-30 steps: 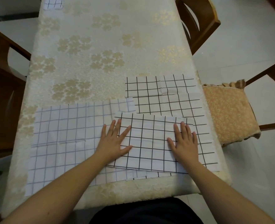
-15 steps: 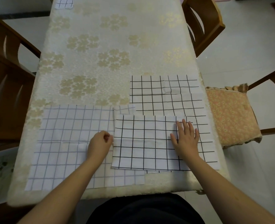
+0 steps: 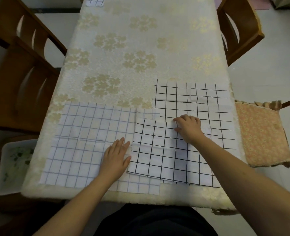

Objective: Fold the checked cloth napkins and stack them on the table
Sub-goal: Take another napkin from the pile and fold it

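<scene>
On the near part of the table [image 3: 140, 53] three checked napkins lie spread. The folded napkin [image 3: 157, 150] with black lines sits in the middle, on top of the other two. The right hand [image 3: 189, 129] is at its far edge — the fingers are curled and pinch the cloth there, with the thumb under the edge as far as I can see. The left hand [image 3: 116, 158] lies flat with fingers straight and close together on the blue-lined napkin [image 3: 83, 142], and the fingertips touch the left edge of the folded one. The larger black-lined napkin [image 3: 200, 103] lies unfolded at the right side, partly under the folded one. A small checked piece [image 3: 95, 1] shows at the far end of the table. A chair cushion [image 3: 261, 133] is on the right — a white bin [image 3: 13, 166] stands on the floor at the left.
</scene>
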A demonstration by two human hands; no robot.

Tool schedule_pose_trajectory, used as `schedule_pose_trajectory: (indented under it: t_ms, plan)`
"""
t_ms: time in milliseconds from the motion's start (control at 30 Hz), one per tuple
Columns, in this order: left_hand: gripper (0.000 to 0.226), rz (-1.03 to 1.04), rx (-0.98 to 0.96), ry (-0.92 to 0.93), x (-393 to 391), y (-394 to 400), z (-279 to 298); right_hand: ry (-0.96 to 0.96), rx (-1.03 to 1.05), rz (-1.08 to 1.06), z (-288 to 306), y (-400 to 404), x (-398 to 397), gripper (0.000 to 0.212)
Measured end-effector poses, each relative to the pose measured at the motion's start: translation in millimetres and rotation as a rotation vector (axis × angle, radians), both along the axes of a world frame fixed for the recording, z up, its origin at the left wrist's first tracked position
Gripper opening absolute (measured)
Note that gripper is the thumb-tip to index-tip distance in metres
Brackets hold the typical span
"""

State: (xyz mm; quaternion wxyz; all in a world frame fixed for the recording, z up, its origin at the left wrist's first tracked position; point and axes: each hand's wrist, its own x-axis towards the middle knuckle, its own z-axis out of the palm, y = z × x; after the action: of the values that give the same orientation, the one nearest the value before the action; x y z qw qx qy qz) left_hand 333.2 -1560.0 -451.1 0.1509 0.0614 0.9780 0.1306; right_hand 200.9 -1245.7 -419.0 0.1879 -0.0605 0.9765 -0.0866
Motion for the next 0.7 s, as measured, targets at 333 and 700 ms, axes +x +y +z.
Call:
schedule_pose_trajectory:
  t_ms: [333, 700]
  plan:
    - [0.064, -0.004, 0.012, 0.07, -7.7, 0.0, -0.7, -0.229, 0.173, 0.016, 17.3, -5.7, -32.9, 0.036]
    - [0.046, -0.106, 0.248, 0.24, 33.3, 60.8, 9.6, -0.23, -0.307, -0.127, 37.9, 15.6, -11.7, 0.024]
